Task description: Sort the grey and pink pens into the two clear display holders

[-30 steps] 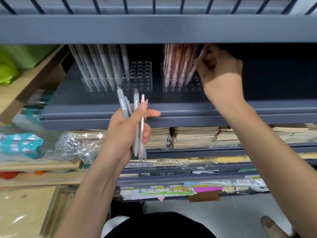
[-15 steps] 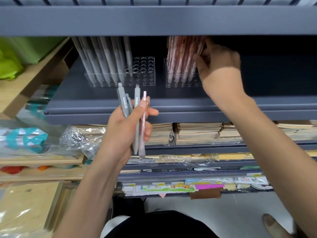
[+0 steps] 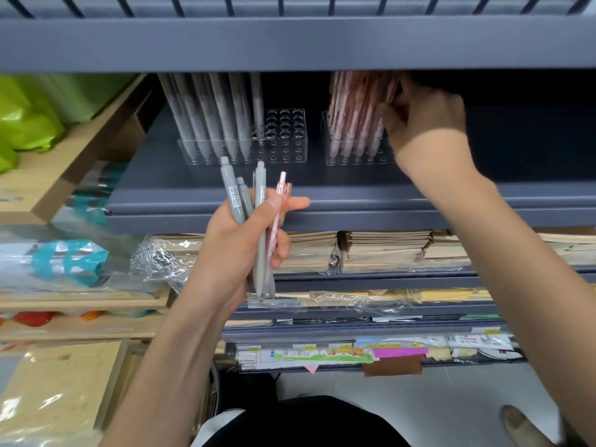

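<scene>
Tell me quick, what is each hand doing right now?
Left hand: closed, holding a bunch of grey plastic pens and one pink plastic pen.
Right hand: at the pink plastic pens in the clear plastic holder; grip cannot be told.

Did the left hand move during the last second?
No, the left hand stays at the shelf edge, below the empty end of the left holder.

On the shelf (image 3: 354,195), the left holder (image 3: 290,151) stands beside the right holder (image 3: 329,156), which seems full of pens (image 3: 351,124).

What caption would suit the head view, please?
Left hand grips grey and pink pens; right hand reaches the pink pens' clear holder.
</scene>
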### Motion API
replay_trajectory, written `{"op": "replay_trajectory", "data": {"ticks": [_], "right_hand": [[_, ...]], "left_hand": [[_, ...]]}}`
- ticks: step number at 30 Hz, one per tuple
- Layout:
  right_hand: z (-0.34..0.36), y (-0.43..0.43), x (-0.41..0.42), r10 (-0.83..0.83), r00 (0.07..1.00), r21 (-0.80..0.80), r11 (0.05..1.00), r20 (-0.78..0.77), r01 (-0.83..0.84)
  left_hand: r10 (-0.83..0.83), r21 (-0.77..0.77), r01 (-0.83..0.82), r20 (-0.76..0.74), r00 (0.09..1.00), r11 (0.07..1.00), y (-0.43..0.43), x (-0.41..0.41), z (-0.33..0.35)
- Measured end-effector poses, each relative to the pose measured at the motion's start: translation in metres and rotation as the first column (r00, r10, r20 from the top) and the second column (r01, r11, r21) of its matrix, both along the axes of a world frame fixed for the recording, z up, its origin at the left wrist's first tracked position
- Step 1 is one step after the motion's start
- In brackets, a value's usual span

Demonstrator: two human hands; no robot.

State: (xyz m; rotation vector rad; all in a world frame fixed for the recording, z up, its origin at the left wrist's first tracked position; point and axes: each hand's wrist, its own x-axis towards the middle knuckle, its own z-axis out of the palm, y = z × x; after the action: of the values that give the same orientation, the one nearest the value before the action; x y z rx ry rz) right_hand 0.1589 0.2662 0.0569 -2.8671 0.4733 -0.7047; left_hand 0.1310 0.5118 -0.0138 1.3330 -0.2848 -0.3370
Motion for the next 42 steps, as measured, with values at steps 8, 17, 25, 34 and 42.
{"op": "replay_trajectory", "data": {"ticks": [8,17,25,34,42], "right_hand": [[-0.016,0.006,-0.022,-0.024,0.938,0.404,0.906,0.347,-0.126],[-0.019,0.078,-0.044,0.361,0.881,0.671,0.575,0.305,-0.468],[-0.023,0.097,-0.033,0.591,0.756,0.835,0.237,0.283,-0.497],[-0.028,0.087,-0.039,0.198,0.842,0.852,0.052,0.502,-0.521],[-0.038,0.031,-0.066,0.089,0.842,0.828,0.154,0.532,-0.539]], "left_hand": [[-0.008,-0.036,0.006,-0.044,0.999,0.999,0.012,0.004,0.005],[-0.031,-0.013,0.031,-0.049,0.998,0.999,0.027,0.009,0.002],[-0.082,-0.065,0.079,-0.044,0.996,0.995,0.037,0.017,0.004],[-0.108,0.064,0.108,-0.007,0.994,0.992,0.028,0.012,0.001],[-0.132,-0.023,0.131,-0.076,0.988,0.991,-0.014,0.002,0.000]]}}
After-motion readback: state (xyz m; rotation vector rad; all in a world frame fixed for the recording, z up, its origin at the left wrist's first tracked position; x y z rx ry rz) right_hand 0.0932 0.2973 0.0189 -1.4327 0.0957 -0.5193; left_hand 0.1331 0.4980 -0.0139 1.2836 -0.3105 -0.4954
